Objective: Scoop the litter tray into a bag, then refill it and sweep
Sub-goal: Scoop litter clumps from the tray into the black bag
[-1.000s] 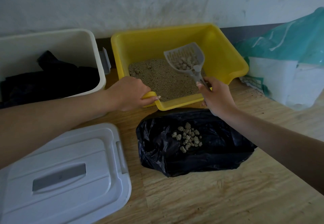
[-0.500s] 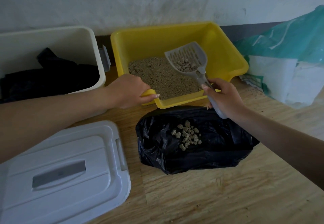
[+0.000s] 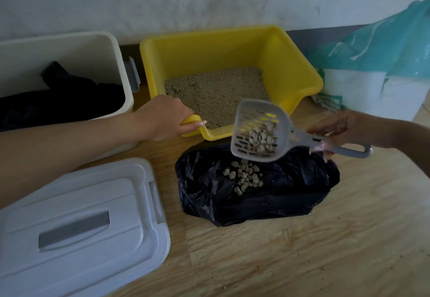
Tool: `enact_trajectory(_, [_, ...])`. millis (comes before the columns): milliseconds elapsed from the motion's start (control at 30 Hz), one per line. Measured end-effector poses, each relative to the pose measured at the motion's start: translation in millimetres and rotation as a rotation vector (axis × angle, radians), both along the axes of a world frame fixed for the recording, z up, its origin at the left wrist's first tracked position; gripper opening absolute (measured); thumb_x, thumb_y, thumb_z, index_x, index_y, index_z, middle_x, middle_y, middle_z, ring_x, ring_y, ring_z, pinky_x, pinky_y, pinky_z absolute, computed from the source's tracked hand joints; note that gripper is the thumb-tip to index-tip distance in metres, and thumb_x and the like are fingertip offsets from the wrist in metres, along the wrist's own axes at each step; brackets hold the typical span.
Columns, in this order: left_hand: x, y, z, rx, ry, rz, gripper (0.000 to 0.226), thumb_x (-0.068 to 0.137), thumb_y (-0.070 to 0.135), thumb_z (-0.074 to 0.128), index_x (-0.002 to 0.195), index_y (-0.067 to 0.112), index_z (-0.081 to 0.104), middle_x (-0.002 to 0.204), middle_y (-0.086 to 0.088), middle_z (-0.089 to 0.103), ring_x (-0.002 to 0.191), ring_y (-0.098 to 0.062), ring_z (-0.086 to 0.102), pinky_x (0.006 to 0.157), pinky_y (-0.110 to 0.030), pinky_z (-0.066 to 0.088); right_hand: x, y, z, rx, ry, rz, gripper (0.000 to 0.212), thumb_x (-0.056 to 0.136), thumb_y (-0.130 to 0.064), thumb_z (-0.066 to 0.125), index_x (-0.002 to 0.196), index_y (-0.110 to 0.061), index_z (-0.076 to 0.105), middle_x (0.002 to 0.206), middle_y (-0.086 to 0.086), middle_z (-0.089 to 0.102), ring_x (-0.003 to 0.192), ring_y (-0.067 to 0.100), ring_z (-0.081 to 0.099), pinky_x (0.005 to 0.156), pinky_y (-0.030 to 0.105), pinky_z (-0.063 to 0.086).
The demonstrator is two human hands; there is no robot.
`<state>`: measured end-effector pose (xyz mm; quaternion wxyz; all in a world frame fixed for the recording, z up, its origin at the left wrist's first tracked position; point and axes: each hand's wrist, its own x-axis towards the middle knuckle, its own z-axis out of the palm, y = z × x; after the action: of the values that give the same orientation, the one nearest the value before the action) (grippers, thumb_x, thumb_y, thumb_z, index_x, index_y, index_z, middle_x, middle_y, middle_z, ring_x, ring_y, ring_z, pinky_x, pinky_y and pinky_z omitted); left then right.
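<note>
A yellow litter tray (image 3: 290, 64) holding sandy litter (image 3: 216, 92) stands against the wall. My left hand (image 3: 165, 117) grips the tray's near left corner. My right hand (image 3: 335, 131) holds the handle of a grey slotted scoop (image 3: 260, 131), which hangs tilted above a black bag (image 3: 290, 192) with several pale clumps inside it. The bag lies open on the wooden floor just in front of the tray, and a small heap of clumps (image 3: 244, 177) rests on it below the scoop.
A white bin (image 3: 111, 47) with dark plastic inside stands left of the tray. Its white lid (image 3: 76, 231) lies at the near left. A teal and white sack (image 3: 381, 64) leans at the right. Bare wooden floor (image 3: 302, 261) spreads in front.
My right hand has carried the loaded scoop out of the tray, toward me and to the right, until it hangs over the black bag. My left hand has stayed on the tray's corner.
</note>
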<state>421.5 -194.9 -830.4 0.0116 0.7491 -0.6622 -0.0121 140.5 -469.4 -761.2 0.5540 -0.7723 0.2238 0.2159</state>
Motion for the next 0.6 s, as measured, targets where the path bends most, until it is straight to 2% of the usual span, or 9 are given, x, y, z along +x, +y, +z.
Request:
enact_trajectory(67, [2, 1, -2, -0.011, 0.015, 0.000, 0.090, 0.077, 0.074, -0.005, 0.088, 0.019, 0.066, 0.055, 0.003, 0.052, 0.053, -0.014, 0.053, 0.054, -0.029, 0.040, -4, -4, 1, -0.059, 0.106, 0.048, 0.037, 0.060, -0.025, 0.087, 0.095, -0.032, 0.078, 0.092, 0.008, 0.076, 0.072, 0.031, 0.073, 0.071, 0.032, 0.060])
enact_trajectory(133, [2, 1, -2, -0.020, 0.034, -0.007, 0.098, 0.075, 0.078, -0.013, 0.085, 0.020, 0.065, 0.054, 0.003, 0.051, 0.051, -0.013, 0.051, 0.051, -0.026, 0.036, -6, -6, 2, -0.132, 0.202, 0.090, 0.033, 0.071, -0.005, 0.077, 0.094, -0.029, 0.079, 0.092, 0.006, 0.077, 0.073, 0.032, 0.072, 0.075, 0.035, 0.060])
enact_trajectory(300, [1, 2, -1, -0.042, 0.048, -0.015, 0.102, 0.072, 0.080, -0.017, 0.079, 0.018, 0.063, 0.050, 0.005, 0.046, 0.047, -0.010, 0.047, 0.046, -0.022, 0.028, 0, -1, 8, -0.286, 0.390, 0.244, 0.031, 0.076, -0.009, 0.077, 0.105, -0.021, 0.075, 0.091, 0.006, 0.077, 0.069, 0.023, 0.073, 0.062, 0.024, 0.056])
enact_trajectory(467, [-1, 2, 0, -0.049, 0.026, -0.021, 0.103, 0.071, 0.079, -0.019, 0.077, 0.017, 0.062, 0.049, 0.005, 0.044, 0.046, -0.011, 0.046, 0.044, -0.023, 0.022, 15, 5, 14, -0.471, 0.485, 0.322, 0.027, 0.078, -0.007, 0.076, 0.103, -0.015, 0.075, 0.098, 0.006, 0.075, 0.064, 0.021, 0.073, 0.057, 0.023, 0.055])
enact_trajectory(600, [1, 1, -3, -0.042, 0.034, -0.007, 0.101, 0.073, 0.079, -0.016, 0.081, 0.018, 0.064, 0.051, 0.004, 0.047, 0.047, -0.011, 0.048, 0.045, -0.024, 0.031, 30, 21, 22, -0.600, 0.543, 0.403, 0.023, 0.082, -0.006, 0.071, 0.104, -0.012, 0.074, 0.088, 0.007, 0.076, 0.061, 0.019, 0.073, 0.060, 0.027, 0.058])
